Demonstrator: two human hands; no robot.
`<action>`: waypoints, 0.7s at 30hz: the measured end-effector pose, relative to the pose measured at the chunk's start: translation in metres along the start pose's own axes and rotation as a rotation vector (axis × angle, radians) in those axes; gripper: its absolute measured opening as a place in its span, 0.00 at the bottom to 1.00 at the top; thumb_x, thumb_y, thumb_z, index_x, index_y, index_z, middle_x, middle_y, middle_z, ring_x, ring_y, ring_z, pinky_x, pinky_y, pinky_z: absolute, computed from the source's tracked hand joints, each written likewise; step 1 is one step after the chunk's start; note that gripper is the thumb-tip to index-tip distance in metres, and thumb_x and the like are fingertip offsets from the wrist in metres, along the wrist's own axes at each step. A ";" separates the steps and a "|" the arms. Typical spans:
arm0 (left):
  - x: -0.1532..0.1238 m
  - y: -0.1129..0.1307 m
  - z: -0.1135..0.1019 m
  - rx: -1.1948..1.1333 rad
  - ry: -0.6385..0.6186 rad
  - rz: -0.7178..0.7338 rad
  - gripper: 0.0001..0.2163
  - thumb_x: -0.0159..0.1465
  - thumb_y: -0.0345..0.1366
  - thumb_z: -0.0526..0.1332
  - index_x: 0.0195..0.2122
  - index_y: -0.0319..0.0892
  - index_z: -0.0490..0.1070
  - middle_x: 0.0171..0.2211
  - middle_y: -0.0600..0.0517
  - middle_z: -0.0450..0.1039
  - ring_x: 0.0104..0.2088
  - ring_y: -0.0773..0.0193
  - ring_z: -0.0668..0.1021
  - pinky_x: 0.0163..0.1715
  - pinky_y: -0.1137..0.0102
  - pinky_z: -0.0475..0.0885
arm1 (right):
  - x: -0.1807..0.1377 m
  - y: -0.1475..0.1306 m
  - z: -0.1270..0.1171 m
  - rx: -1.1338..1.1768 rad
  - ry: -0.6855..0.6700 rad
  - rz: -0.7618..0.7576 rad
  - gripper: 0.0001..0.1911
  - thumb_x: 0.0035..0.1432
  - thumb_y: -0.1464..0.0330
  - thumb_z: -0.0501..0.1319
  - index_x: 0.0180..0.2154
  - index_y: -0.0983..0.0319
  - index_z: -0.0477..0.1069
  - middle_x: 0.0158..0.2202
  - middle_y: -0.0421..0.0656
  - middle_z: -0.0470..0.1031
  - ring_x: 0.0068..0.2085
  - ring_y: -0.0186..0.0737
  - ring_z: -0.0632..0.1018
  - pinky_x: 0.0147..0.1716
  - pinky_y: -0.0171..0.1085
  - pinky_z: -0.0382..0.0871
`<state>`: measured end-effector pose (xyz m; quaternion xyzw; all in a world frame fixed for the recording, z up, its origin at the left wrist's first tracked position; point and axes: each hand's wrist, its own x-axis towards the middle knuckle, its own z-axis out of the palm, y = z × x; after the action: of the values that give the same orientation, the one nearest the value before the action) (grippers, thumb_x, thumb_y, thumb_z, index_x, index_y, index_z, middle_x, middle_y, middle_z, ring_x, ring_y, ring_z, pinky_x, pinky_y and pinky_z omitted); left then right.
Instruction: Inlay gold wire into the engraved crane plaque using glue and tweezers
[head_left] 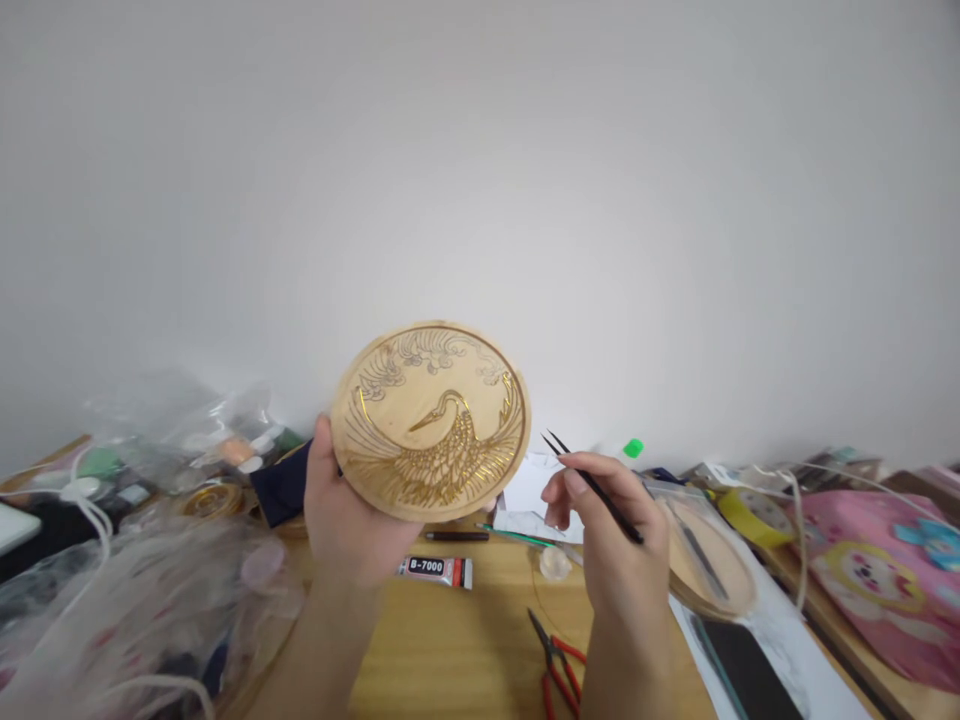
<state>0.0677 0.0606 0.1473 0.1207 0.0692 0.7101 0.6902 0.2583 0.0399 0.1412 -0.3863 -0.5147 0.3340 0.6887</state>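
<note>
My left hand (352, 525) holds up a round wooden plaque (405, 400) from below and its left edge, tilted toward me. On its face is a crane design, with gold wire along the bird's neck, body and wing lines. The cloud pattern near the top shows only thin dark lines. To the right of the plaque, my right hand (615, 510) grips black tweezers (600, 492) like a pen. Their two points are slightly apart, aimed up and left, a short way off the plaque's edge, with nothing visible between them.
On the wooden table (420, 650) lie a B-7000 glue tube (435, 570), red-handled pliers (556, 665) and a small clear round piece (555, 563). Plastic bags (150, 590) crowd the left. At right are another round wooden piece (731, 575), a phone (750, 665), yellow tape (750, 515) and a pink bag (877, 580).
</note>
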 end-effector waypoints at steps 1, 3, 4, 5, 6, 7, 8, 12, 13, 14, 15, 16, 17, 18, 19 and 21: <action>0.000 0.000 -0.001 -0.002 -0.020 -0.016 0.20 0.70 0.51 0.46 0.53 0.59 0.74 0.48 0.57 0.80 0.56 0.59 0.76 0.61 0.61 0.66 | 0.000 0.001 0.001 -0.046 -0.010 -0.018 0.05 0.59 0.66 0.65 0.37 0.58 0.78 0.25 0.39 0.77 0.23 0.31 0.74 0.23 0.32 0.69; 0.001 -0.001 -0.002 -0.017 -0.017 -0.042 0.21 0.70 0.51 0.45 0.52 0.57 0.75 0.47 0.56 0.81 0.52 0.58 0.79 0.60 0.60 0.66 | -0.001 0.002 0.003 -0.125 -0.044 -0.043 0.06 0.60 0.65 0.64 0.38 0.58 0.78 0.26 0.39 0.78 0.24 0.31 0.75 0.24 0.31 0.70; 0.001 -0.002 -0.001 -0.024 0.000 -0.046 0.22 0.70 0.51 0.44 0.51 0.56 0.75 0.46 0.55 0.81 0.50 0.59 0.80 0.60 0.60 0.67 | -0.001 0.003 0.004 -0.153 -0.063 -0.050 0.06 0.60 0.64 0.64 0.38 0.58 0.78 0.27 0.39 0.78 0.25 0.31 0.75 0.24 0.31 0.70; 0.001 -0.003 0.000 -0.028 0.021 -0.042 0.23 0.70 0.51 0.43 0.50 0.56 0.76 0.44 0.55 0.82 0.48 0.59 0.81 0.60 0.60 0.67 | -0.001 0.003 0.004 -0.176 -0.079 -0.054 0.07 0.61 0.64 0.64 0.39 0.57 0.78 0.27 0.40 0.78 0.25 0.32 0.75 0.25 0.31 0.71; 0.001 -0.004 0.001 -0.029 0.040 -0.038 0.23 0.71 0.51 0.42 0.49 0.56 0.77 0.43 0.55 0.82 0.46 0.59 0.82 0.60 0.60 0.68 | -0.001 0.003 0.004 -0.194 -0.090 -0.061 0.07 0.61 0.63 0.63 0.39 0.57 0.78 0.27 0.40 0.78 0.26 0.32 0.76 0.25 0.31 0.71; 0.001 -0.005 0.002 -0.027 0.053 -0.035 0.23 0.71 0.50 0.42 0.48 0.56 0.77 0.42 0.55 0.82 0.45 0.60 0.82 0.59 0.60 0.68 | -0.002 0.003 0.004 -0.209 -0.095 -0.074 0.07 0.61 0.63 0.63 0.39 0.57 0.78 0.28 0.40 0.78 0.26 0.32 0.76 0.26 0.31 0.71; 0.001 -0.005 0.003 -0.025 0.061 -0.036 0.24 0.71 0.50 0.42 0.47 0.56 0.78 0.42 0.55 0.82 0.44 0.60 0.82 0.59 0.61 0.68 | -0.002 0.004 0.004 -0.226 -0.095 -0.090 0.07 0.62 0.63 0.62 0.39 0.57 0.78 0.28 0.40 0.78 0.26 0.32 0.76 0.26 0.31 0.71; 0.002 -0.007 0.006 -0.048 0.073 -0.051 0.24 0.70 0.51 0.42 0.44 0.55 0.79 0.39 0.56 0.83 0.43 0.60 0.83 0.58 0.63 0.69 | -0.003 0.004 0.000 -0.304 -0.101 -0.143 0.06 0.61 0.64 0.63 0.38 0.56 0.78 0.28 0.39 0.78 0.26 0.31 0.75 0.27 0.30 0.71; 0.001 -0.007 0.007 -0.061 0.086 -0.053 0.24 0.70 0.51 0.43 0.44 0.55 0.79 0.38 0.56 0.83 0.42 0.61 0.83 0.58 0.64 0.69 | -0.002 0.004 0.000 -0.318 -0.105 -0.148 0.05 0.61 0.65 0.63 0.38 0.56 0.78 0.28 0.39 0.78 0.26 0.31 0.75 0.27 0.30 0.71; 0.001 -0.007 0.008 -0.075 0.102 -0.056 0.24 0.70 0.51 0.43 0.44 0.55 0.79 0.38 0.56 0.83 0.41 0.62 0.83 0.58 0.64 0.69 | -0.002 0.004 -0.001 -0.328 -0.109 -0.151 0.05 0.61 0.65 0.64 0.38 0.56 0.78 0.28 0.39 0.78 0.26 0.31 0.75 0.27 0.31 0.71; 0.001 -0.007 0.009 -0.090 0.123 -0.056 0.24 0.70 0.50 0.42 0.44 0.55 0.79 0.38 0.56 0.83 0.40 0.62 0.83 0.58 0.65 0.68 | -0.002 0.003 -0.001 -0.334 -0.112 -0.152 0.05 0.60 0.65 0.64 0.38 0.56 0.78 0.28 0.39 0.78 0.26 0.31 0.75 0.27 0.31 0.71; 0.001 -0.007 0.011 -0.102 0.150 -0.055 0.24 0.71 0.50 0.42 0.44 0.54 0.79 0.37 0.56 0.83 0.40 0.63 0.83 0.59 0.64 0.68 | -0.002 0.002 -0.001 -0.340 -0.114 -0.152 0.05 0.60 0.66 0.64 0.38 0.56 0.78 0.28 0.39 0.78 0.26 0.31 0.75 0.27 0.31 0.71; 0.000 -0.007 0.013 -0.109 0.178 -0.050 0.24 0.71 0.50 0.42 0.45 0.54 0.79 0.37 0.56 0.83 0.40 0.63 0.83 0.60 0.64 0.67 | -0.002 0.002 -0.001 -0.344 -0.118 -0.152 0.04 0.60 0.66 0.64 0.38 0.56 0.78 0.28 0.39 0.78 0.26 0.32 0.75 0.27 0.31 0.71; 0.000 -0.007 0.015 -0.109 0.207 -0.045 0.24 0.71 0.49 0.42 0.45 0.53 0.79 0.37 0.56 0.83 0.42 0.62 0.82 0.61 0.63 0.65 | -0.002 0.001 0.000 -0.346 -0.121 -0.155 0.04 0.60 0.66 0.64 0.38 0.57 0.78 0.28 0.39 0.78 0.26 0.32 0.75 0.27 0.31 0.71; 0.000 -0.007 0.017 -0.102 0.235 -0.042 0.24 0.71 0.49 0.42 0.45 0.53 0.79 0.37 0.55 0.83 0.44 0.61 0.82 0.62 0.62 0.64 | -0.002 -0.001 0.000 -0.352 -0.124 -0.160 0.04 0.60 0.66 0.64 0.37 0.57 0.78 0.28 0.39 0.78 0.26 0.32 0.75 0.27 0.31 0.71; -0.001 -0.008 0.020 -0.079 0.270 -0.035 0.24 0.70 0.49 0.42 0.45 0.53 0.79 0.37 0.55 0.83 0.50 0.60 0.80 0.64 0.61 0.61 | -0.002 -0.003 0.001 -0.378 -0.138 -0.185 0.05 0.60 0.67 0.63 0.36 0.58 0.78 0.27 0.39 0.78 0.26 0.32 0.76 0.27 0.31 0.71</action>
<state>0.0804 0.0582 0.1647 -0.0042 0.1357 0.7100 0.6910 0.2573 0.0371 0.1435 -0.4359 -0.6473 0.1926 0.5949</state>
